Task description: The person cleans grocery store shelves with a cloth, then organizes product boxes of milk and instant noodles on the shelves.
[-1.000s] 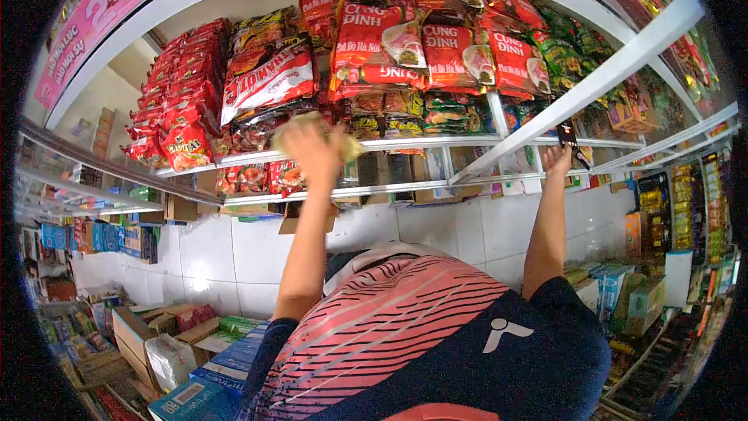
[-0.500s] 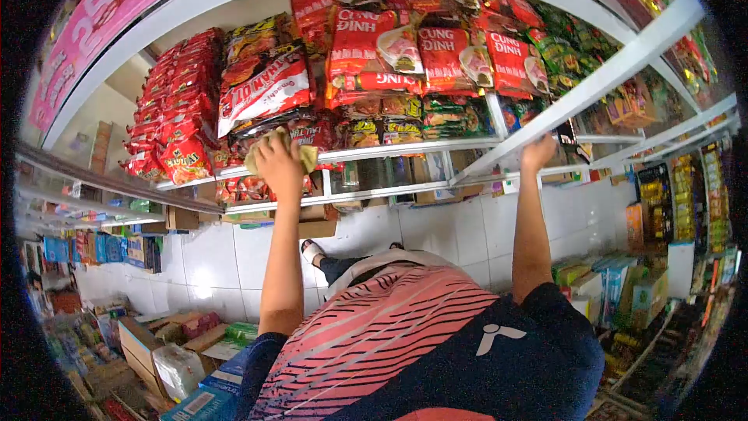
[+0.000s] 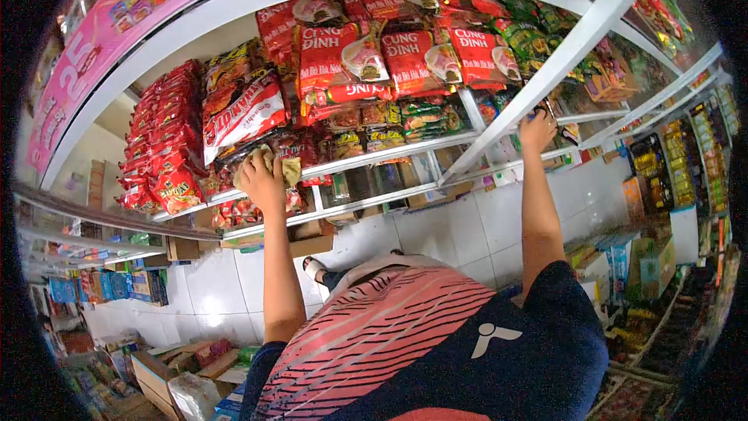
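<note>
My left hand (image 3: 265,181) is closed on a crumpled yellowish cloth (image 3: 290,171) at the front rail (image 3: 366,157) of a glass-sided shelf. Just behind the cloth lie a red and white noodle packet (image 3: 248,118) and a column of small red packets (image 3: 167,140). Further right, my right hand (image 3: 538,129) is at the shelf's front edge beside the slanted white post (image 3: 545,70). Its fingers curl round something dark that I cannot make out. Red Cung Dinh packets (image 3: 335,54) are stacked between the two hands, behind the rail.
Green packets (image 3: 545,47) fill the shelf's right part. Cardboard boxes (image 3: 156,378) stand on the tiled floor (image 3: 210,288) at lower left, and more boxes (image 3: 658,269) at right. A pink banner (image 3: 86,54) runs along the upper left edge.
The view has shifted and tilted. My left hand with the cloth has moved a little left along the rail. My right hand has moved slightly up, and a dark item now shows at its fingers.
</note>
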The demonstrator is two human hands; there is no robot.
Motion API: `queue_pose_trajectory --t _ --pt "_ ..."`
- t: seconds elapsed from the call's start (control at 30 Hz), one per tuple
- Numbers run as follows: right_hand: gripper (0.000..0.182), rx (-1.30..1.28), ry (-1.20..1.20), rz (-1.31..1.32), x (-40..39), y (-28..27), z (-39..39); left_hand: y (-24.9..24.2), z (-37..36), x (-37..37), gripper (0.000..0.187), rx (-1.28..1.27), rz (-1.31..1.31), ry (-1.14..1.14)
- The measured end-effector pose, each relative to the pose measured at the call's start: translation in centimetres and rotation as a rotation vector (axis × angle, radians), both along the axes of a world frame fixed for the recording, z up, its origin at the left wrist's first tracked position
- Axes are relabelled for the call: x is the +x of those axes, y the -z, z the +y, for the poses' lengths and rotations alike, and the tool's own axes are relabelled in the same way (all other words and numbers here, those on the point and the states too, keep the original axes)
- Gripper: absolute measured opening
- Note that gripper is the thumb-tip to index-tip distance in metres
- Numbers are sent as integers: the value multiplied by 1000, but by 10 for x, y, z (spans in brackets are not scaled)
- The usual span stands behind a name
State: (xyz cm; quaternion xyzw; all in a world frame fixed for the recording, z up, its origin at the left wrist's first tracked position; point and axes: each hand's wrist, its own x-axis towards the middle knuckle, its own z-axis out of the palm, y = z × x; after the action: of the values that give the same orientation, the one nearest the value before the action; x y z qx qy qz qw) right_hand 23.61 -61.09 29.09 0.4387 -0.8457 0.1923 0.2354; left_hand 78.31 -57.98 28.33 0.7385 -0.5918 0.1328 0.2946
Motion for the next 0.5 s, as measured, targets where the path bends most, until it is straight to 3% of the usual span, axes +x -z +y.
queue_pose_trajectory --t 0.07,0.17,0.2,0.23,0.3,0.37,0.4,0.47,0.5 --pt "52 122 -14 29 -10 8 -20 -2 0 -9 45 91 14 -134" --pt "51 124 -384 151 -21 27 -47 -10 -3 -67 51 147 21 -78" --pt "48 -272 -626 27 -48 73 -80 -13 -2 -87 53 140 -14 81" --pt "44 -36 -380 133 -12 57 -73 -13 -2 -96 56 132 -46 241" --pt "41 -270 -522 174 15 36 -60 -10 1 -83 53 117 35 385" --pt "39 -324 -468 4 -21 61 -67 1 6 -43 48 50 -54 234" --pt "48 -320 -532 -390 -9 22 -41 0 13 -17 46 58 3 181" --pt "59 68 -44 -37 -31 -6 -19 -8 31 49 44 81 72 -2" --pt "62 -110 25 204 -18 -23 -6 -10 38 75 44 100 81 -124"
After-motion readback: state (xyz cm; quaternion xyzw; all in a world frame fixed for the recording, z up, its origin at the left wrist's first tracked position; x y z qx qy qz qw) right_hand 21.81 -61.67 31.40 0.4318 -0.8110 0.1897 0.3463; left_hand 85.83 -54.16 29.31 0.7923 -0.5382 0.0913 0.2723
